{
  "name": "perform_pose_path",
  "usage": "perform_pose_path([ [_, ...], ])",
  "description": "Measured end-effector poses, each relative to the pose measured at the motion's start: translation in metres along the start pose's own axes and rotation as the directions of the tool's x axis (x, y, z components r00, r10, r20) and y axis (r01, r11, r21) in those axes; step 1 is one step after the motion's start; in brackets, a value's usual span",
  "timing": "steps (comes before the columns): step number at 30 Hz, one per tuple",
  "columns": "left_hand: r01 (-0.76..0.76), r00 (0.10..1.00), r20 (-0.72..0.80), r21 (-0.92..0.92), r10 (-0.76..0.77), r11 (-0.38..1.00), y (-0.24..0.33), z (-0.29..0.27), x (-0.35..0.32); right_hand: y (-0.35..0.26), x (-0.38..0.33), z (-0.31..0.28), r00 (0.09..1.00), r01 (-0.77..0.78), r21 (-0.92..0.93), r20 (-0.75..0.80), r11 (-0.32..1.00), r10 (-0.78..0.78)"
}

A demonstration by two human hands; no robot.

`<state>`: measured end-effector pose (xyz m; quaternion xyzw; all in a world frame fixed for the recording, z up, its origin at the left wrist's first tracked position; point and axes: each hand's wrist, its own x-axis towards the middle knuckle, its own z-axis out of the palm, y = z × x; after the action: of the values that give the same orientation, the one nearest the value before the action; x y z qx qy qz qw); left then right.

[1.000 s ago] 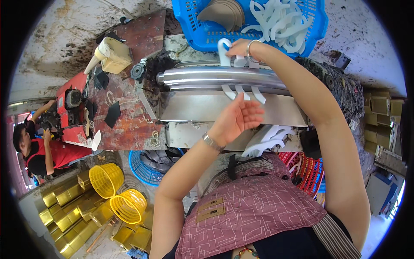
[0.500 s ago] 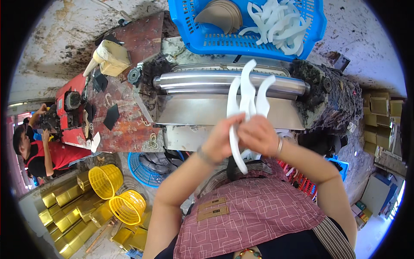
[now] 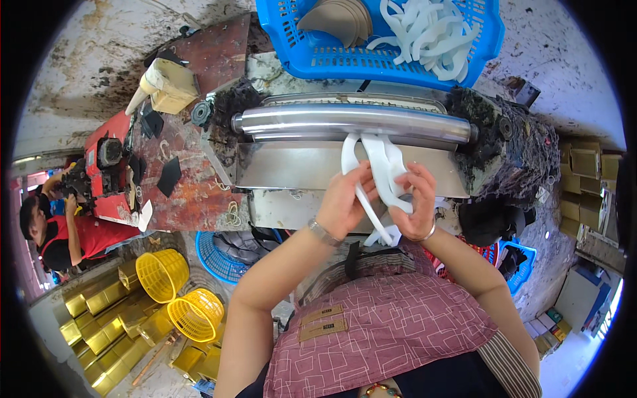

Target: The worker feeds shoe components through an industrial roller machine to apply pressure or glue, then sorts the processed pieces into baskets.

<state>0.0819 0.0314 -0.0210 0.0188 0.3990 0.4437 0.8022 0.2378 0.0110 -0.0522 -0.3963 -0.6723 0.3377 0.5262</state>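
Several thin, white, curved strips [image 3: 378, 159] lie across the slanted metal plate, their far ends at the steel roller [image 3: 298, 124] of a machine. My left hand [image 3: 344, 207] is closed on the strip on the left side, which runs down past the fingers. My right hand [image 3: 418, 207] pinches the strips on the right between thumb and bent fingers. Below the hands, more white strips [image 3: 385, 236] show in part, close to the apron; what they rest on is hidden.
Beyond the roller, a blue basket [image 3: 371, 70] holds tan curved pieces and a pile of white strips. Dark lint coats the machine's ends. Left are a red tabletop with black scraps [image 3: 170, 178], yellow baskets [image 3: 161, 275], gold boxes and a person in red.
Both hands have spread apart. The strips, earlier raised over the roller in a fan, have come down onto the metal plate with their ends against the roller.
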Motion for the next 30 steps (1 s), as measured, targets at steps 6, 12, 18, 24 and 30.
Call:
perform_pose_path([
  [6, 0.098, 0.992, -0.085, 0.073, -0.091, 0.992, 0.027, -0.028, -0.002, -0.013, 0.031, -0.033, 0.884, 0.304, -0.153, 0.412, 0.94, -0.219],
  [12, 0.2, 0.979, -0.008, 0.24, -0.204, 0.95, 0.035, -0.032, -0.025, 0.043, 0.188, -0.012, 0.673, -0.486, -0.541, 0.269, 0.686, 0.689],
  [18, 0.295, 0.922, 0.002, 0.647, -0.388, 0.703, -0.043, -0.048, -0.017, 0.099, 0.226, 0.09, 0.577, -0.506, -0.43, 0.475, 0.747, 0.664],
  [24, -0.127, 0.992, 0.128, 0.988, 0.002, -0.082, -0.098, -0.066, 0.036, 0.1, 0.267, 0.053, 0.741, -0.51, -0.343, 0.289, 0.789, 0.606],
  [30, -0.19, 0.96, 0.241, 0.934, 0.141, -0.302, -0.152, -0.044, 0.065, 0.107, 0.31, -0.015, 0.922, -0.361, -0.169, 0.086, 0.917, 0.378],
])
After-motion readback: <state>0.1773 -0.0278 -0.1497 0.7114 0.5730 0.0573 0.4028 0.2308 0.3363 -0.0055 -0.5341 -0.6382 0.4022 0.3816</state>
